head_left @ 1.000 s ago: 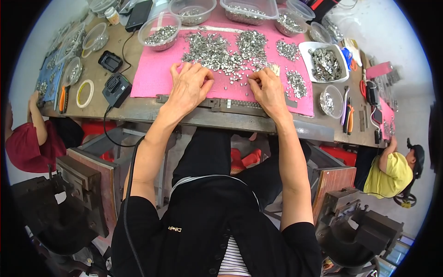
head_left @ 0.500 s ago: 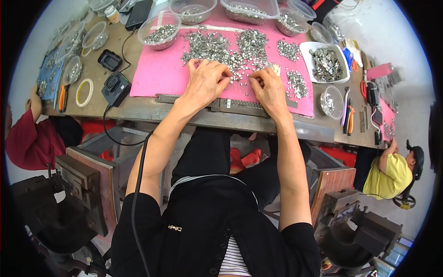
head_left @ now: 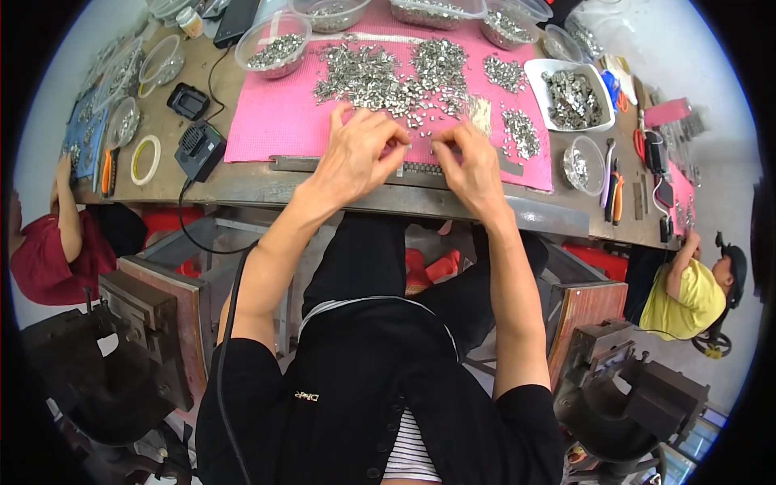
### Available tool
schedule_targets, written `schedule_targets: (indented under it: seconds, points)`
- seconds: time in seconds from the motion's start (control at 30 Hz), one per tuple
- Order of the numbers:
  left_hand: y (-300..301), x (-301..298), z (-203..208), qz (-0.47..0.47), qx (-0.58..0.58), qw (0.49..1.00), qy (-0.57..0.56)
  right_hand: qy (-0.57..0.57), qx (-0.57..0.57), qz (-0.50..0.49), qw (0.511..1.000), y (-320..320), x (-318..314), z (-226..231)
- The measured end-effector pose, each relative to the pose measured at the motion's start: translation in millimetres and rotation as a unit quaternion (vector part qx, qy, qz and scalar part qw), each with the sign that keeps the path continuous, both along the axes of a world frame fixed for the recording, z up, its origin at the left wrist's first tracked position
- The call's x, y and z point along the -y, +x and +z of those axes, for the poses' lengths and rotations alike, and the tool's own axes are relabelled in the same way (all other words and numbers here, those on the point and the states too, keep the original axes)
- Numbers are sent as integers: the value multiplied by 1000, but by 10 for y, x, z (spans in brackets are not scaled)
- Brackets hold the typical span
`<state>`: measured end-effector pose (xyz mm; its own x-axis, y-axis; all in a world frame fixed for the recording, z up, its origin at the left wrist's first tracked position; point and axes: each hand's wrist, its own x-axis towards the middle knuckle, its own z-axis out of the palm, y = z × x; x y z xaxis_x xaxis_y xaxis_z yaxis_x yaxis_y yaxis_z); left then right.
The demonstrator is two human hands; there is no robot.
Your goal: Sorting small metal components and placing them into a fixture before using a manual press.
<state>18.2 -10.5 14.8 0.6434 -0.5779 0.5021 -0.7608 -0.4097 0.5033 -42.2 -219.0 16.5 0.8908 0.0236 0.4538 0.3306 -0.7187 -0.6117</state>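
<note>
Nearest, both hands work at the front edge of the surface [head_left: 242, 182], over a pink mat [head_left: 275, 129]. Left hand [head_left: 360, 149] has its fingers curled, tips drawn together as if pinching a small metal piece; whether it grips one, I cannot tell. Right hand [head_left: 469, 166] is likewise curled, thumb and forefinger closed near the left hand's fingertips; what they pinch is too small to make out. Just under the hands lies one long metal strip [head_left: 420, 168] along the mat's near edge, dark and toothed.

Beyond the fingers spreads a heap of small metal pieces [head_left: 388, 77], silvery, short and bent, far too many to count, lying loose on the mat in about three clumps.

Farther back stand three clear plastic bowls [head_left: 275, 44] holding the same pieces. To the right sit one white tray [head_left: 570, 101] full of larger grey parts and one small clear cup [head_left: 582, 166]. To the left lie one roll of tape [head_left: 145, 160] and two black boxes [head_left: 198, 149] with a cable.
</note>
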Motion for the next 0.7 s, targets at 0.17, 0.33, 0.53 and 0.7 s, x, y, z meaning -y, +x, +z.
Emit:
schedule_targets:
  seconds: [0.17, 0.33, 0.53, 0.7]
  points:
    - [-199, -12, -98, -11, -1, 1000, -17, -23, 43, 15, 999, -226, -136, -101]
    - [-206, -5, -168, -10, 9, 1000, -21, -61, 84, 6, 995, -263, -199, -179]
    - [-210, -20, -155, -22, 1, 999, -30, -78, 111, -8, 991, -297, -217, -218]
    - [-186, -25, -201, -37, -13, 997, -66, -30, 102, -11, 994, -318, -190, -208]
